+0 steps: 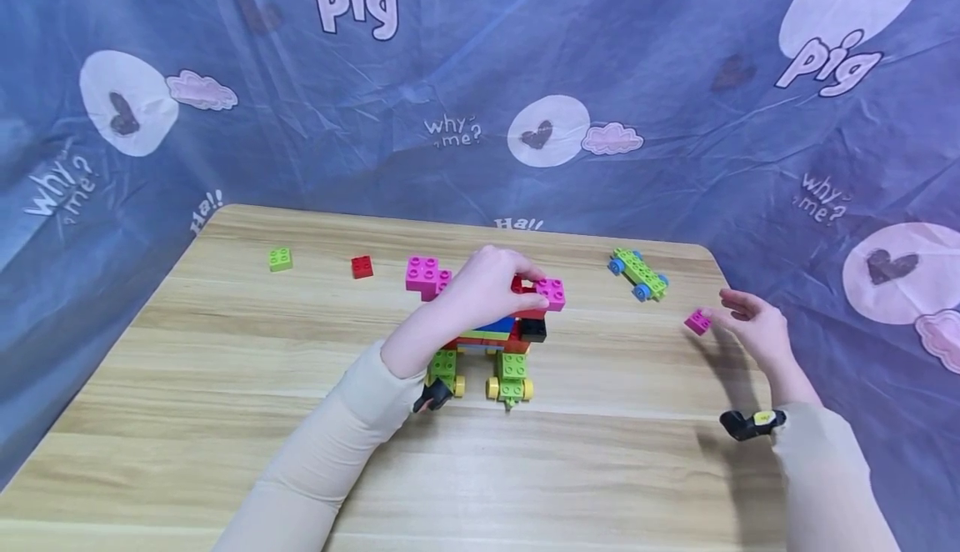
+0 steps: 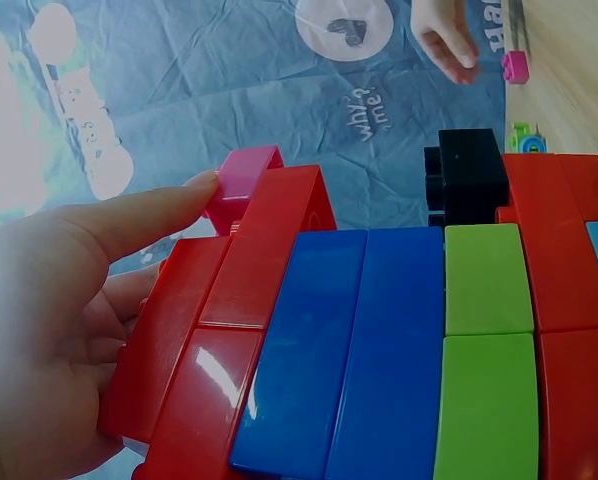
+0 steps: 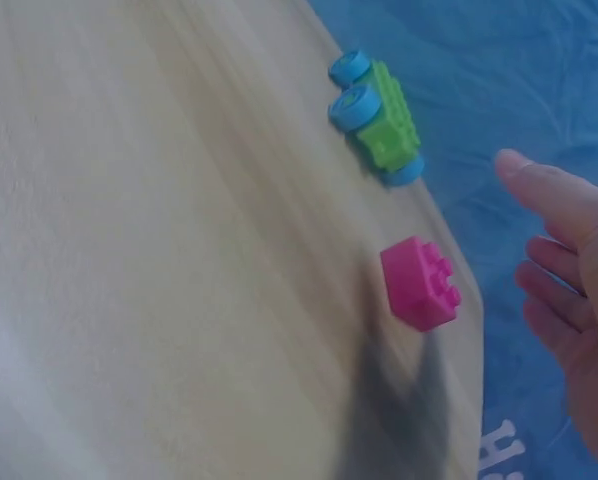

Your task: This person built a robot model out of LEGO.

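A model built of toy bricks (image 1: 495,327) stands on yellow-wheeled green bases, with red, blue, green and black bricks stacked above. My left hand (image 1: 487,289) grips its top; the thumb (image 2: 169,215) lies against a pink brick (image 2: 244,180) and the other fingers curl behind the red bricks (image 2: 184,320). In the head view that pink brick (image 1: 551,293) tops the model's right side. At the table's right side, my right hand (image 1: 753,331) hovers beside a loose pink brick (image 3: 417,284), its thumb held apart from the loosely bent fingers. The right wrist view shows a gap between hand and brick.
A green wheeled base with blue wheels (image 1: 637,274) lies at the back right of the wooden table (image 1: 187,368). Farther left sit a loose red brick (image 1: 362,267) and a green brick (image 1: 280,259). A blue printed cloth (image 1: 450,52) hangs behind the table.
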Demonstrator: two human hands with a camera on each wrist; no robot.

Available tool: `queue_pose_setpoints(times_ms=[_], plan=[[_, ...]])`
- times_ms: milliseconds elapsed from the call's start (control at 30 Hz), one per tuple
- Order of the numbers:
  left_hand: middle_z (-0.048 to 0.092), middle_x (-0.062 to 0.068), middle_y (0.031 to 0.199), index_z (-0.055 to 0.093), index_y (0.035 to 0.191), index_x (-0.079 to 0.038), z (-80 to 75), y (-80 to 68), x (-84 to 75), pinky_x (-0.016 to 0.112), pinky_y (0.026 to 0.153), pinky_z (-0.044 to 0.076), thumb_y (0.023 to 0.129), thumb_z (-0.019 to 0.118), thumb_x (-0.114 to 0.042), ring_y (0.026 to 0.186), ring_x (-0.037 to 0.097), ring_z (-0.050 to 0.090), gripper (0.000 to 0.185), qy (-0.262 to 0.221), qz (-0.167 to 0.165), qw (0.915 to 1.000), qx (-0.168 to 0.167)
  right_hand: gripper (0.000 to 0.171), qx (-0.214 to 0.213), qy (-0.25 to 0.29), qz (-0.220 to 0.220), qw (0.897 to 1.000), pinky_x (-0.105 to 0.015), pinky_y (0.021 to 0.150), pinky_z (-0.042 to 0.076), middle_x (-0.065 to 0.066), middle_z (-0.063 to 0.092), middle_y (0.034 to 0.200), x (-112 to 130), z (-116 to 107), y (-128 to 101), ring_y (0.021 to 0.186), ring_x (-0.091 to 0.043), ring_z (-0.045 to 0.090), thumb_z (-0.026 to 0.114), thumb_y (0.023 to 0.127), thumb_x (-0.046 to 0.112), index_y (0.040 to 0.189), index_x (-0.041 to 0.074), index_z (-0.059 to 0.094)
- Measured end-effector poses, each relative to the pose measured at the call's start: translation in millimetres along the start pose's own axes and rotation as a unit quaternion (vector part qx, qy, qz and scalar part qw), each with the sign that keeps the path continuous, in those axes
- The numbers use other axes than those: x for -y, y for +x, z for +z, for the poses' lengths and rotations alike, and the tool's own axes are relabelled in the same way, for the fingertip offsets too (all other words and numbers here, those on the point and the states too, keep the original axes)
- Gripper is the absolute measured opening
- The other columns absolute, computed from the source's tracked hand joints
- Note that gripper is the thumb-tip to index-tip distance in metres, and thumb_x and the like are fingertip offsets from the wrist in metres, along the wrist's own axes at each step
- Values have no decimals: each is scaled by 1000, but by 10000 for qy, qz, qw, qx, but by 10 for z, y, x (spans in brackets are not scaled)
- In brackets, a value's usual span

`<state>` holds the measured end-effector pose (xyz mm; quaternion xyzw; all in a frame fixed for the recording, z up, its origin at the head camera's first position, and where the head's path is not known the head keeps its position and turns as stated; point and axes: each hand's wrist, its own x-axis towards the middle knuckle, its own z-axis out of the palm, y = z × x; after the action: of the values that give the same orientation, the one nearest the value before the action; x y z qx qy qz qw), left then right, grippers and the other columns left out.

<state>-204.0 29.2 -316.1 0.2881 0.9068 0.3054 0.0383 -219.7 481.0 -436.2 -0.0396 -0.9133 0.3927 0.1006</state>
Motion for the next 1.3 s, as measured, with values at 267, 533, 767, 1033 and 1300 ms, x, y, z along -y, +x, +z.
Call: queue_pose_setpoints(times_ms=[267,533,767,1033,1300], plan=[[72,1,118,71,120,-15,14,-4,4,30,97,52,88,73,-34,113,16,64,38,107,79,9999,-82,60,362,-307,-49,9989,1,71,38,-4,71,110,-140,46,8,84,24,42,72,88,21,133,-13,49],[72,1,116,71,120,-15,18,-5,14,29,95,53,87,73,-36,110,16,65,39,201,91,9997,-139,71,797,-562,242,9949,-1,70,36,-38,52,131,-184,79,42,85,24,38,74,87,30,138,-11,44],[73,1,116,71,120,-14,21,-7,6,30,94,53,87,73,-37,108,16,66,40,252,114,9995,-134,72,929,-734,307,9925,-13,78,35,-36,50,134,-214,107,33,84,28,37,72,89,34,139,-10,44],[72,1,118,71,121,-15,23,-8,9,34,103,47,88,72,-38,112,16,64,40,328,128,9993,-139,71,933,-685,265,9929,-3,70,35,-40,52,129,-229,152,43,83,23,39,72,89,28,137,-15,42],[72,0,116,71,120,-15,29,-7,22,32,98,50,88,72,-37,109,15,65,39,316,199,9992,-166,66,861,-862,350,9919,-10,69,37,-38,54,125,-248,194,76,81,16,40,71,90,27,134,-14,45]])
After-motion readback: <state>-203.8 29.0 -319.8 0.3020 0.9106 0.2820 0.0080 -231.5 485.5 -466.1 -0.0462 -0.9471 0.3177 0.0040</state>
